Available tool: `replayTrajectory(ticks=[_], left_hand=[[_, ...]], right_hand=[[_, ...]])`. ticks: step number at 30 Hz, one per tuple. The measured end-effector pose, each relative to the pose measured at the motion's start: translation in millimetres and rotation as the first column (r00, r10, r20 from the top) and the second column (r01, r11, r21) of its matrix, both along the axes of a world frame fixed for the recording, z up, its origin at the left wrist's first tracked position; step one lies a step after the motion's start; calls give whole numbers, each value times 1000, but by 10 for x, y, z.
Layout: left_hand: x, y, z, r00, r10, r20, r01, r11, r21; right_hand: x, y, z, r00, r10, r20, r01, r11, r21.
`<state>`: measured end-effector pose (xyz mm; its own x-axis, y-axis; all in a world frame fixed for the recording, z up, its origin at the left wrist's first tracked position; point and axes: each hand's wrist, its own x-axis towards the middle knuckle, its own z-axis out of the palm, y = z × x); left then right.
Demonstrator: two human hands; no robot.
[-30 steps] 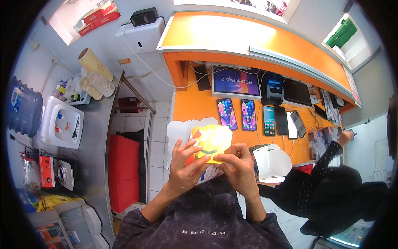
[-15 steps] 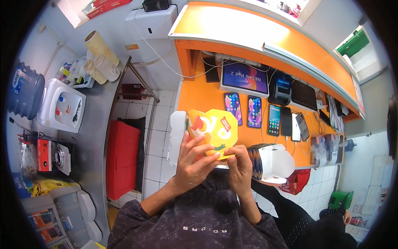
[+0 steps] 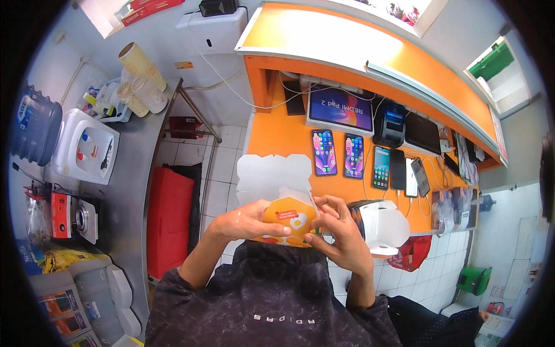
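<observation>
A paperboard food box [image 3: 289, 211], yellow-orange with printed pictures outside and white inside, is held upright close to my chest. Its white lid flap [image 3: 273, 173] spreads open on the far side. My left hand [image 3: 248, 222] grips the box at the left, thumb across the printed front and the other fingers hidden behind. At the right edge my right hand [image 3: 341, 234] has its fingers bent around a side flap, thumb against the front. A stack of nested boxes [image 3: 384, 225], white inside, lies just right of my right hand.
Several phones [image 3: 354, 156] lie on the orange counter [image 3: 272, 130], some with cables. Behind them are a tablet box [image 3: 341, 110] and a small black printer [image 3: 390, 124]. A steel table [image 3: 130, 156] runs along the left, with a red container [image 3: 170, 222] beneath it.
The box has come down and turned, so its open white lid now faces up on the far side. My left hand has moved down to its left side, my right hand to its right edge.
</observation>
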<state>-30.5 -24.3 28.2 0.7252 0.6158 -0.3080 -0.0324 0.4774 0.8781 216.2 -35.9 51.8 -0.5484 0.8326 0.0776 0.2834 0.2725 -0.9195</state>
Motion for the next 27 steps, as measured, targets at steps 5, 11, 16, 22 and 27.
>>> replayTrajectory(ticks=[5,11,16,22,27], left_hand=[[90,-75,-120,981,80,175,-58,990,-126],[119,-101,-164,963,163,216,-129,978,-162],[100,-112,-154,965,166,203,-137,979,-150],[99,-115,-135,964,158,213,-134,983,-122],[87,-108,-143,965,147,216,-125,986,-113]], right_hand=[[-29,-8,36,996,-63,61,65,997,-38],[-68,24,27,992,-46,-119,23,982,-188],[-73,22,8,945,-18,-327,-95,940,-327],[-66,28,9,915,-20,-403,-135,926,-353],[-37,48,34,887,-32,-461,-186,888,-420]])
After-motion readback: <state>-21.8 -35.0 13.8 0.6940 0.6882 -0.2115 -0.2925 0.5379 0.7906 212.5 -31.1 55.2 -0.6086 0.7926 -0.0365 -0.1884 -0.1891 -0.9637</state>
